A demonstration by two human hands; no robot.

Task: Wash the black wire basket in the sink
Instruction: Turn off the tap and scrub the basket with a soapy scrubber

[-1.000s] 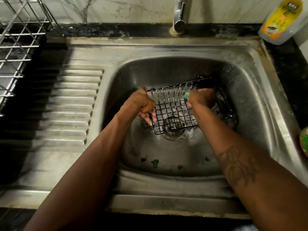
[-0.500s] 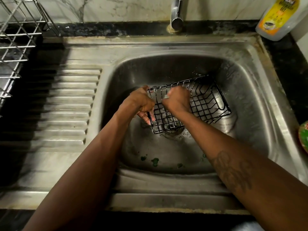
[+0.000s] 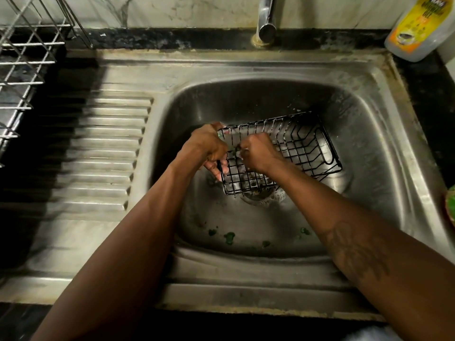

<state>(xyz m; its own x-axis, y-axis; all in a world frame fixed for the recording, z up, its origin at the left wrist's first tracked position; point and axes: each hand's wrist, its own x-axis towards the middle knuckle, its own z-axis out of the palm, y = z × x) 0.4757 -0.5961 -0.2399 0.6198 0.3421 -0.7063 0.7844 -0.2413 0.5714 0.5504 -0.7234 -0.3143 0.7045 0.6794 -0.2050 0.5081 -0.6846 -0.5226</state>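
The black wire basket (image 3: 302,148) lies tilted in the steel sink (image 3: 369,134), its near edge over the foamy drain (image 3: 261,196). My left hand (image 3: 209,148) grips the basket's left rim, fingers curled under the wires. My right hand (image 3: 258,152) is inside the basket at its left end, fingers closed around a small green scrubber of which only a sliver shows, pressed against the wires. Soap foam clings to the wires near both hands.
A tap (image 3: 266,23) stands behind the bowl. A yellow-labelled dish soap bottle (image 3: 416,25) stands at the back right. The ribbed drainboard (image 3: 103,153) lies to the left, with a metal dish rack (image 3: 22,70) at its far left. Green bits (image 3: 230,236) dot the sink floor.
My right hand has slid from the basket's middle to its left end, close to my left hand. The left hand has kept its grip on the rim.
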